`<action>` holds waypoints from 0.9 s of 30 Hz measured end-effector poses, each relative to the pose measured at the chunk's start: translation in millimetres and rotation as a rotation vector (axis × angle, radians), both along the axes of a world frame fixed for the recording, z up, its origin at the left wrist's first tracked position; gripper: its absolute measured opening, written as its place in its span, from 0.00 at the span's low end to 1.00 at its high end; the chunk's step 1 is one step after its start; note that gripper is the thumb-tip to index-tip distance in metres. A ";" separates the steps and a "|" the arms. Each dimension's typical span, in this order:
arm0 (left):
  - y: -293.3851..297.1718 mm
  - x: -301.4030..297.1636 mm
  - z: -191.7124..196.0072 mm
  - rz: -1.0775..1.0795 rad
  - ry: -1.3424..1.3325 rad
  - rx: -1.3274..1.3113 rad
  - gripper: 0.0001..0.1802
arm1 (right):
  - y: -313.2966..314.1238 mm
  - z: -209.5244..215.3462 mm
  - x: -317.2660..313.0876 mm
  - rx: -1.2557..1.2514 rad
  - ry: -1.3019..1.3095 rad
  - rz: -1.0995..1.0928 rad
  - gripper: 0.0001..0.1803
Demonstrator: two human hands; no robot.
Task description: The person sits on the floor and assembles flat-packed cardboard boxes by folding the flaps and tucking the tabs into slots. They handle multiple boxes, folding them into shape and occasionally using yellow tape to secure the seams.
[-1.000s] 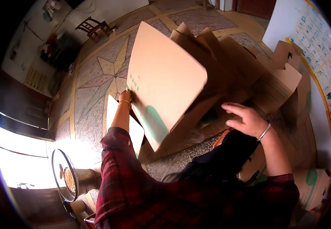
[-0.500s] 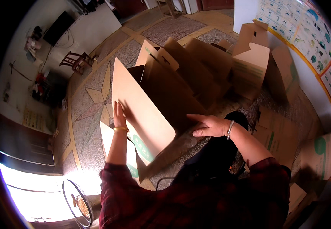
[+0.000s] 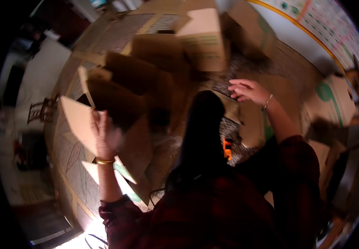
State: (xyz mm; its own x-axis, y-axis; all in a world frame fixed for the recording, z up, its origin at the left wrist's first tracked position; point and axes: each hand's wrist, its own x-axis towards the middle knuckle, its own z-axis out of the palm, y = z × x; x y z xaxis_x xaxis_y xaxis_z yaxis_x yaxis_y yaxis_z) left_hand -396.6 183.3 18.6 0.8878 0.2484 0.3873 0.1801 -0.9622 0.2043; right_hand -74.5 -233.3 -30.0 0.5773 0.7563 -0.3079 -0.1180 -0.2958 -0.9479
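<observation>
Left hand (image 3: 105,135) raised against cardboard sheet (image 3: 80,124)

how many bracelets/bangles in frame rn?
2. A gold bangle on the left wrist, below the left hand on the cardboard sheet; a thin bracelet on the right wrist. Sleeves could hide more.

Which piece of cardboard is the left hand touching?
The flat tan cardboard sheet standing on the left. The left hand rests on it; the other boxes sit farther back, untouched.
</observation>
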 end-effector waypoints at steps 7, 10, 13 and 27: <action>12.9 4.8 11.7 -0.155 -0.041 0.009 0.38 | -142.2 -94.1 -7.0 -0.246 0.133 -0.593 0.27; -3.1 7.6 4.7 -0.159 -0.011 0.117 0.41 | -184.0 -156.3 -1.9 -0.265 0.299 -0.793 0.25; -8.8 3.0 -2.5 -0.176 -0.064 0.032 0.39 | -193.1 -172.8 -17.1 -0.415 0.349 -0.777 0.25; -134.2 106.7 97.3 -0.125 0.002 0.303 0.33 | -164.7 -281.3 -11.7 -0.167 0.397 -1.071 0.19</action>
